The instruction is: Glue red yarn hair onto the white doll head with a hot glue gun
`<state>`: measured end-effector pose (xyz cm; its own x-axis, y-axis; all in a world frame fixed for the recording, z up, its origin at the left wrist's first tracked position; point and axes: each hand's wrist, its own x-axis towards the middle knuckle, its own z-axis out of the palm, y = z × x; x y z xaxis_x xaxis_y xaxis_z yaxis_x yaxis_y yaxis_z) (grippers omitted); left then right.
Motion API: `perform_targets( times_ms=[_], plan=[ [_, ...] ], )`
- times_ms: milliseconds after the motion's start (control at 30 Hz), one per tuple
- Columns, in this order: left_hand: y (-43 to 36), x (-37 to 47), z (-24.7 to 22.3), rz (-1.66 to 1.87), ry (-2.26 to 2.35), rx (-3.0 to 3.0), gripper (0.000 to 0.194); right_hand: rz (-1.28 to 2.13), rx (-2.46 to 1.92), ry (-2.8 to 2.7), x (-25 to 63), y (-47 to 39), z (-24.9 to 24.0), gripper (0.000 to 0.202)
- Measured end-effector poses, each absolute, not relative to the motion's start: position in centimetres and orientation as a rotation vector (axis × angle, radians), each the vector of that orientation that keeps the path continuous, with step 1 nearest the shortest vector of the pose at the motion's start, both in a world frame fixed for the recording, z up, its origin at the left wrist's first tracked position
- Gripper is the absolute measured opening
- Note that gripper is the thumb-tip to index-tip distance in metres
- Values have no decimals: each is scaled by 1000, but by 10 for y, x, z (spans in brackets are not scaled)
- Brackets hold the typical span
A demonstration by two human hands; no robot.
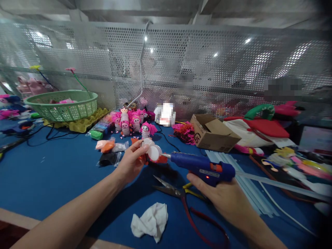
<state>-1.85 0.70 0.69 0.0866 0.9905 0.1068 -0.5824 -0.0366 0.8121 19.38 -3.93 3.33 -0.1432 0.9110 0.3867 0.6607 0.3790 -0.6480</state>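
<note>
My left hand [132, 160] is closed on a small doll [155, 153], its round white base facing me and bits of orange showing around it. The rest of the doll is mostly hidden. My right hand [223, 195] grips a blue glue gun [193, 163] with a lit red light and a clear glue stick [272, 185] coming out of its back. The metal nozzle is at the right rim of the white base; whether it touches, I cannot tell. Beneath the hands lie scissors [178, 192] with red and yellow handles and a crumpled white tissue [151, 221].
Pink-haired dolls [125, 126] stand at the back, beside packets of coloured clay [107, 145]. A green basket [62, 107] is at left. To the right are a cardboard box [215, 135], several loose glue sticks [242, 183] and a cluttered dark tray [275, 173]. Mesh panels close off the back.
</note>
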Motion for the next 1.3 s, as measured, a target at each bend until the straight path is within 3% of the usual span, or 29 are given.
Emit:
perform_targets(
  times_ms=[967,1300],
  plan=[
    [5,-17,11,1416,660,822,31,-211,-1153,-2120,211,-33,13,28],
    [7,-18,9,1421,657,846,29,-157,-1121,-2101,207,-33,17,29]
  ],
)
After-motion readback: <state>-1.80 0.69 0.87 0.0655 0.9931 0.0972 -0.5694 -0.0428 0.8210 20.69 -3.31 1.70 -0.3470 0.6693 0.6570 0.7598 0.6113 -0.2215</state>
